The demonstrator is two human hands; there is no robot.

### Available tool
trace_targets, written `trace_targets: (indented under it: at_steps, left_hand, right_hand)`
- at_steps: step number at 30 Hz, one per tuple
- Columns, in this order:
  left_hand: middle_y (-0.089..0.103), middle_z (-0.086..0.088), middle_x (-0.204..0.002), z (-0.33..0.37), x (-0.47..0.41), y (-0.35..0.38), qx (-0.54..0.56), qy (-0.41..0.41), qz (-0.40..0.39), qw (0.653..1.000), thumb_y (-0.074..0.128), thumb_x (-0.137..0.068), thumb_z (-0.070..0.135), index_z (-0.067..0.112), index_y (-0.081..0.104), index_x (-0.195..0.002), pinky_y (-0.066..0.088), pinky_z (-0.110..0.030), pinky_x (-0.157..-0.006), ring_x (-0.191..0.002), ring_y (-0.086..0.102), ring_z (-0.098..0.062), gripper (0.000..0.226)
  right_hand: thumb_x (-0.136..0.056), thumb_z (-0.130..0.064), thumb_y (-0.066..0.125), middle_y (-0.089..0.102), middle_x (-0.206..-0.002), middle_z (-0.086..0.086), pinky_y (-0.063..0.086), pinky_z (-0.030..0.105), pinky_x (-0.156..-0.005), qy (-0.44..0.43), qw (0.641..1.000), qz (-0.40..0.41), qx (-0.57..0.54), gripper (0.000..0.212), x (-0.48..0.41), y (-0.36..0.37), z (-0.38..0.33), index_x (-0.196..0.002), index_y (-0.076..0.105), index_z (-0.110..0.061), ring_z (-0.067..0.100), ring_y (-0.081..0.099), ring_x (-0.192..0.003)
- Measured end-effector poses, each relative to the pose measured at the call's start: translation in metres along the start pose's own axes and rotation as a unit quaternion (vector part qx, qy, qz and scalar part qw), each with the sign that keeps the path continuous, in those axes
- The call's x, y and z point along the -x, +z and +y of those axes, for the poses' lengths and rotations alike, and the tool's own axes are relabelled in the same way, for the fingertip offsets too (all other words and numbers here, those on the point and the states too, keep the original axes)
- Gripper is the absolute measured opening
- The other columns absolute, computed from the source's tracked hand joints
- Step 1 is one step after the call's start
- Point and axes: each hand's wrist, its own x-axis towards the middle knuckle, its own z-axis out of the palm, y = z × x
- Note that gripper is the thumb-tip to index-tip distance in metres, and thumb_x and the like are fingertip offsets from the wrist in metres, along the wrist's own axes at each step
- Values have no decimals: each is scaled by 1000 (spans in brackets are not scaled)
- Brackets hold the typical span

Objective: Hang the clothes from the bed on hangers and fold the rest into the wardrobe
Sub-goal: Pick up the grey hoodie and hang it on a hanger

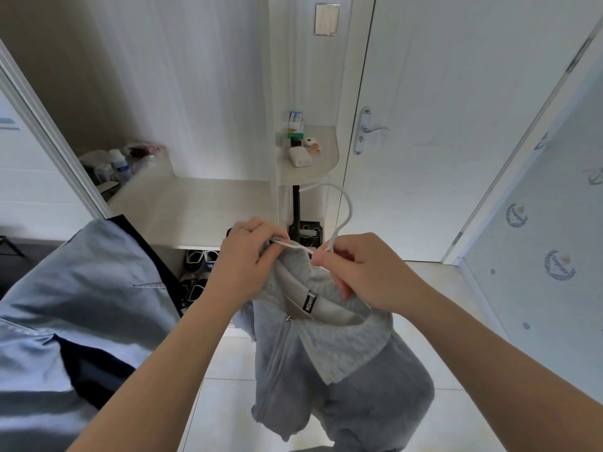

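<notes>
A grey zip-up hoodie (329, 363) hangs in front of me from both hands, its collar and black label facing up. My left hand (248, 256) grips the left shoulder of the hoodie together with one arm of a white hanger (342, 207). My right hand (355, 269) holds the hanger just below its hook and pinches the hoodie's collar. The hanger's hook curves up above my right hand. A blue shirt (81, 305) with a dark lining hangs at my left, close to the camera.
An open white wardrobe stands ahead with a bare pale shelf (195, 207), bottles (117, 164) at its back left and shoes (199, 272) underneath. A rounded side shelf (326, 164) carries small boxes. A white door (456, 125) with a silver handle is on the right. Tiled floor lies below.
</notes>
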Motion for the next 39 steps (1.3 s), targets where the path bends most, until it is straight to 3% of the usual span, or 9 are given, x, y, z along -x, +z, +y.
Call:
trace_targets:
  at_steps: [5, 7, 11, 14, 20, 23, 26, 34, 39]
  left_hand:
    - [64, 1, -95, -9, 3, -2, 14, -27, 37, 999, 65, -92, 7, 16, 73, -98, 42, -27, -88, -92, 55, -19, 14]
    - [66, 3, -97, -16, 2, -8, 16, -42, 58, 997, 64, -93, 10, 20, 72, -98, 41, -21, -87, -94, 56, -15, 14]
    - [65, 10, -94, -31, -1, -13, 5, -68, 83, 994, 65, -95, 21, 27, 69, -96, 48, -35, -86, -93, 59, -16, 7]
    - [65, 12, -92, -37, -2, -8, 9, -97, 81, 992, 66, -94, 24, 29, 69, -94, 48, -35, -86, -93, 59, -15, 6]
    - [66, 10, -96, -63, -8, -18, 57, -169, 98, 979, 67, -91, 11, 26, 69, -95, 36, -1, -82, -92, 55, 11, 16]
    - [66, 11, -104, -85, -13, -28, 76, -200, 87, 973, 67, -92, 13, 26, 69, -104, 39, -4, -87, -95, 55, 13, 18]
    - [60, 16, -122, -108, -20, -39, 100, -191, 60, 975, 67, -93, 15, 31, 65, -113, 38, -14, -101, -115, 50, 11, 26]
    - [57, 25, -129, -151, -58, -91, 155, -174, 18, 972, 62, -96, 27, 39, 60, -123, 47, -35, -104, -124, 48, 7, 30]
    - [64, 29, -114, -163, -97, -135, 195, -128, -27, 972, 62, -97, 23, 38, 62, -119, 50, -19, -92, -114, 57, 6, 26]
  right_hand:
    - [-95, -38, 64, 70, -99, -20, 49, 11, -79, -16, 998, 38, -38, 8, 16, -19, 33, -101, 68, -40, -1, 66, -92]
    - [-89, -57, 57, 64, -111, -26, 48, 12, -85, 11, 1000, 23, -17, 27, 27, -28, 48, -111, 62, -42, -3, 61, -106]
    - [-87, -62, 50, 67, -87, -21, 45, 13, -72, 59, 998, -20, 19, 25, 44, -27, 71, -96, 64, -43, -2, 61, -78]
    - [-87, -58, 51, 53, -63, -7, 38, 20, -57, 35, 999, -25, 33, 40, 37, -11, 73, -81, 57, -19, 2, 44, -57]
    - [-91, -50, 57, 69, -92, 15, 53, 48, -77, 38, 996, -48, -71, 41, 0, 14, 49, -97, 67, -12, 31, 66, -81]
    - [-86, -52, 58, 69, -93, 18, 52, 40, -75, 64, 984, -20, -164, 44, -28, 27, 38, -94, 70, -10, 35, 66, -82]
    - [-90, -44, 63, 73, -79, 0, 53, 23, -64, 82, 970, -4, -227, 26, -57, 41, 28, -86, 76, -22, 12, 68, -72]
    - [-92, -34, 64, 76, -88, 2, 56, 23, -63, 111, 932, 79, -335, 20, -152, 76, -22, -90, 78, -20, 15, 72, -78]
    - [-99, -24, 58, 77, -97, 0, 58, 23, -66, 63, 937, 113, -323, 20, -223, 94, -75, -93, 77, -28, 12, 74, -87]
